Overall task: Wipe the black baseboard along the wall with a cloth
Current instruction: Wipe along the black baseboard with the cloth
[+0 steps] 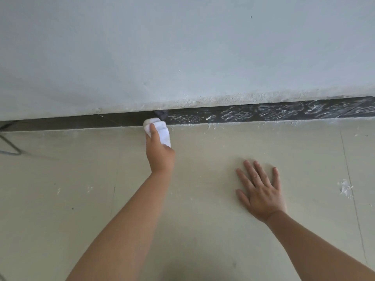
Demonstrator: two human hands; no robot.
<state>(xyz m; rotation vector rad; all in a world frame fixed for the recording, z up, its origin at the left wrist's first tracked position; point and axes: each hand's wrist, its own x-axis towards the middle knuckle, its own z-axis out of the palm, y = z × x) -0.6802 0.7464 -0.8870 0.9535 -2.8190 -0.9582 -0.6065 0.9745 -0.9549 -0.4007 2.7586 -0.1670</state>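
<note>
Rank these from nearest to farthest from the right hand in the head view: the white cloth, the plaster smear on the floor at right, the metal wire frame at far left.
Measured from the right hand, flat on the floor:
1. Plaster smear, just to its right on the floor.
2. White cloth, up-left at the baseboard, gripped by the left hand.
3. Metal wire frame, at the far left edge.

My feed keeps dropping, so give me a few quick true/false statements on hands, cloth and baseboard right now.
1. The left hand holds the white cloth against the black baseboard. True.
2. The right hand grips a second cloth. False: it lies flat on the floor, fingers spread, holding nothing.
3. White smears cover the baseboard right of the cloth. True.
4. The baseboard left of the cloth is just as smeared. False: it looks mostly clean and dark.
</note>
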